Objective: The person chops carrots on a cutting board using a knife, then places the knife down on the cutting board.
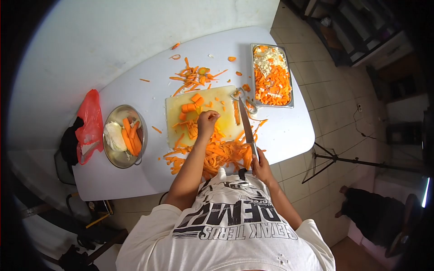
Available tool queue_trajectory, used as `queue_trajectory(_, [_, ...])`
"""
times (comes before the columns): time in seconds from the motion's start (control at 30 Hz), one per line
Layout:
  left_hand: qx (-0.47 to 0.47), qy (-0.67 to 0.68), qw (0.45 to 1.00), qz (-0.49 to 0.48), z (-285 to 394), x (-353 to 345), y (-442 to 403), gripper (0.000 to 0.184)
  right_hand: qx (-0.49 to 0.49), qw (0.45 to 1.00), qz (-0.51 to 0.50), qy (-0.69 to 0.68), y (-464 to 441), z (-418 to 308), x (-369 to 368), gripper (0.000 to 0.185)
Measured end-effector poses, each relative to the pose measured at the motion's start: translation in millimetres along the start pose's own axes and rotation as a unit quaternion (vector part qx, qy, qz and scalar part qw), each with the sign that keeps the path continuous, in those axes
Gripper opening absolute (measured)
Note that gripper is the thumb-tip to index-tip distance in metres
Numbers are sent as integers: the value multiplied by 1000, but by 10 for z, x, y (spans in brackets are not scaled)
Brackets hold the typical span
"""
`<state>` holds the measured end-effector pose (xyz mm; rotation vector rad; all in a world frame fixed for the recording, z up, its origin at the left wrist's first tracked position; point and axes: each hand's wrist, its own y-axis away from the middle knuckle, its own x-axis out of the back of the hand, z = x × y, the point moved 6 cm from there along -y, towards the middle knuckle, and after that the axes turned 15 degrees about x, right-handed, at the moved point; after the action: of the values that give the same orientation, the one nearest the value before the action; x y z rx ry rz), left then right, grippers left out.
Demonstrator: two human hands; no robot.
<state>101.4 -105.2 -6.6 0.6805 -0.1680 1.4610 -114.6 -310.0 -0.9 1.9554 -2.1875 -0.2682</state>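
Note:
My right hand (261,166) grips the handle of a long kitchen knife (246,122), its blade pointing away from me over the right edge of the cutting board (176,128). Over the middle of the board is my left hand (208,123), fingers curled together; whatever they may hold is hidden. Just beyond it lie thick carrot chunks (189,107), and more cut carrot (192,130) sits at its left. A heap of carrot peelings (226,154) covers the board's near edge and the table in front of me. A peeler-like tool with a pale looped handle (251,107) rests beside the blade.
A metal tray (292,90) of diced carrot and chopped white vegetable stands at the far right. On the left, a steel bowl (108,156) holds whole carrots and a cabbage piece, next to a red plastic bag (88,122). More peelings (192,79) lie beyond the board. A tripod (334,158) stands right of the table.

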Motion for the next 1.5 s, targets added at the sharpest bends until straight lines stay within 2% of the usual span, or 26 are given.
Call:
queue_trajectory(0.1, [2,-93,995,-38,63,-365,63,28,4,1000,-4,-8,48,116,14,49])
queue_trajectory(0.13, [54,-143,988,-24,110,-387,123,31,18,1000,-10,-12,45,99,8,50])
queue_trajectory(0.23, [16,-131,987,95,94,-311,132,27,16,1000,-9,-22,65,106,17,49])
queue_trajectory(0.33, [-24,-29,980,195,-96,-61,-21,26,10,1000,-5,-28,71,110,35,47])
queue_trajectory(0.43, [-6,-39,967,252,-159,229,-176,22,13,1000,1,-20,64,78,44,45])
queue_trajectory(0.47, [10,-54,980,193,-148,225,-220,25,-2,1000,-13,-6,38,107,51,46])
queue_trajectory(0.57, [-169,-135,976,-33,138,-54,-131,32,17,996,-50,73,-30,-16,36,45])
queue_trajectory(0.6, [-199,-197,957,-78,137,-173,-108,40,41,993,-46,101,-50,-28,27,43])
queue_trajectory(0.7, [-158,-215,958,-107,104,-315,-145,35,67,981,-66,169,-87,-47,39,44])
queue_trajectory(0.8, [-110,-249,962,-37,119,-323,-89,27,89,982,-45,159,-71,-13,1,44])
queue_trajectory(0.9, [-72,-301,950,28,98,-360,-25,27,67,989,-30,125,-20,37,-9,44])
queue_trajectory(1.1, [36,-230,968,-88,-96,-408,45,30,65,988,-36,138,39,132,17,42])
queue_trajectory(1.2, [37,-186,981,-33,-123,-319,43,29,64,987,-34,144,38,92,34,42])
queue_trajectory(1.33, [-10,-282,959,-22,70,-398,175,22,61,987,-35,146,15,116,45,42])
queue_trajectory(1.43, [-4,-266,963,-33,52,-465,130,20,66,984,-31,163,9,134,55,43])
queue_trajectory(1.47, [28,-243,969,-39,17,-454,99,18,70,983,-29,165,3,146,65,43])
queue_trajectory(1.5, [14,-214,977,12,26,-367,67,18,73,983,-27,167,7,157,78,43])
